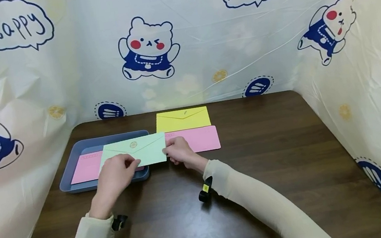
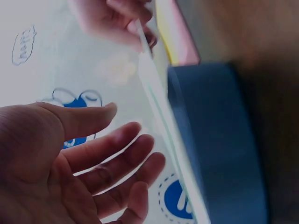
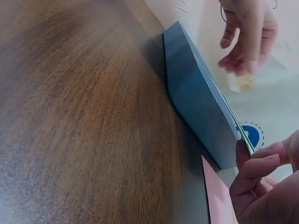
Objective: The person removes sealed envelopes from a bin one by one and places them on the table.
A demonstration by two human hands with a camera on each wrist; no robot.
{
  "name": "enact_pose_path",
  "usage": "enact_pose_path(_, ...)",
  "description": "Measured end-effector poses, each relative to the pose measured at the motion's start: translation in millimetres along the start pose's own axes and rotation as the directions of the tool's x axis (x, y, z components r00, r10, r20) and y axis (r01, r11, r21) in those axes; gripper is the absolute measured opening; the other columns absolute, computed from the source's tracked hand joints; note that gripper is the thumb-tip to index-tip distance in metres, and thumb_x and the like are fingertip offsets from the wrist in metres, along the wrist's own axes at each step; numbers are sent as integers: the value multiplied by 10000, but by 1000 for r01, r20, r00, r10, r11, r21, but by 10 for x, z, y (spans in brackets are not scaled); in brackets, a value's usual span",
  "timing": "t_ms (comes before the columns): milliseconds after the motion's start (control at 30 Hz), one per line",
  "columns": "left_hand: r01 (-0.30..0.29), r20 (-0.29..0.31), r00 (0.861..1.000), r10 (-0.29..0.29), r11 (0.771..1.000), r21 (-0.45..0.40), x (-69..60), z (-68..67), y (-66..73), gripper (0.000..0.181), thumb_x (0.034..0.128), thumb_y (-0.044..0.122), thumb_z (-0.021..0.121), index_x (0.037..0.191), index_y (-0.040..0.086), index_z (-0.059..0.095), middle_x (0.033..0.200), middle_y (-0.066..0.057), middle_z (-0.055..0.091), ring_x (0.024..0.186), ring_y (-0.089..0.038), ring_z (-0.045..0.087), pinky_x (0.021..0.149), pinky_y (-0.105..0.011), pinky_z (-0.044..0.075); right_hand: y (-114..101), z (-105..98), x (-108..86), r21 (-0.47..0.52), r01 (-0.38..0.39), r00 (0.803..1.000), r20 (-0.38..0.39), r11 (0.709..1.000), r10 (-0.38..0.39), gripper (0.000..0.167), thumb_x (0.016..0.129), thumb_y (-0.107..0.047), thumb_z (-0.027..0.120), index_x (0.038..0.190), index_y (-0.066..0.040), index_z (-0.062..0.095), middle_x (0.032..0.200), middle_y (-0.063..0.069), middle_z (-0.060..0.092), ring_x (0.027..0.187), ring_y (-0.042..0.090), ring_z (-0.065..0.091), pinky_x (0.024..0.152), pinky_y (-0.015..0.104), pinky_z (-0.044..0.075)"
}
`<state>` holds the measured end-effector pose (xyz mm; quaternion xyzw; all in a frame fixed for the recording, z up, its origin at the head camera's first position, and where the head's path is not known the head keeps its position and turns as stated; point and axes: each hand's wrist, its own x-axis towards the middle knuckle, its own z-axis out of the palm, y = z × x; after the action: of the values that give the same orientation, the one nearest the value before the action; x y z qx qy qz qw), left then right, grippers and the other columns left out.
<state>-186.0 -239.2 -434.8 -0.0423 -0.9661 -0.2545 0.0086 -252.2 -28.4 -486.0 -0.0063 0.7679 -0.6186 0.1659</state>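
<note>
A mint-green envelope (image 1: 146, 147) with a round seal on its flap lies over the right part of a blue-grey tray (image 1: 85, 188), reaching past its right rim. My right hand (image 1: 180, 150) pinches its right edge between thumb and fingers, also plain in the right wrist view. Over the envelope's lower left in the head view is my left hand (image 1: 115, 176). The left wrist view shows that hand (image 2: 93, 161) apart from the paper, fingers loosely bent and holding nothing. Beneath the green one, a pink envelope (image 1: 84, 171) lies in the tray.
Right of the tray, another pink envelope (image 1: 203, 140) lies on the brown wooden table (image 1: 263, 153), partly hidden by the right hand. Behind it is a yellow envelope (image 1: 182, 120). A printed cloth (image 1: 202, 50) hangs along the table's back and sides.
</note>
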Motion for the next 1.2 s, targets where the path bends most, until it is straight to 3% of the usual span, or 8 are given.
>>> enact_pose_path(167, 3, 76, 997, -4, 1000, 22, -72, 165, 50, 243, 971, 229, 781, 1082, 13, 795, 850, -73, 709, 730, -248, 574, 648, -385, 484, 5, -7, -1, 4, -16, 1000, -5, 1000, 16, 71, 995, -29, 642, 933, -9, 670, 694, 79, 555, 479, 148, 437, 454, 233, 382)
enact_pose_path(333, 5, 113, 994, -9, 999, 37, -119, 268, 50, 230, 948, 221, 807, 1066, 24, 798, 842, -66, 707, 723, -246, 569, 671, -410, 492, -4, -23, -22, 3, -36, 999, -16, 999, 36, 52, 995, -44, 660, 953, -20, 681, 756, 125, 586, 492, 156, 447, 457, 235, 388)
enact_pose_path(633, -16, 83, 996, 10, 998, 68, -145, 378, 33, 169, 931, 152, 817, 1049, 32, 811, 950, -124, 758, 765, -257, 610, 732, -480, 541, 35, -74, -53, 26, -17, 1000, 0, 1000, 17, 64, 993, -32, 643, 936, -6, 656, 622, 22, 464, 469, 133, 418, 449, 235, 359)
enact_pose_path(867, -5, 63, 998, -1, 997, 82, -136, 414, 43, 117, 941, 141, 800, 1005, 43, 812, 928, -103, 754, 759, -253, 612, 678, -461, 531, 67, -137, -71, 42, -15, 1000, -11, 999, 15, 168, 998, -40, 634, 834, -48, 596, 595, 5, 412, 464, 132, 389, 443, 238, 339)
enact_pose_path(1200, -41, 14, 999, 40, 994, 105, -158, 468, 15, 93, 948, 121, 787, 966, 35, 816, 943, -133, 763, 769, -282, 667, 647, -478, 550, 131, -203, -81, 55, -6, 1000, -11, 998, 6, 322, 1004, -44, 630, 721, -103, 490, 580, -9, 378, 477, 124, 369, 478, 270, 328)
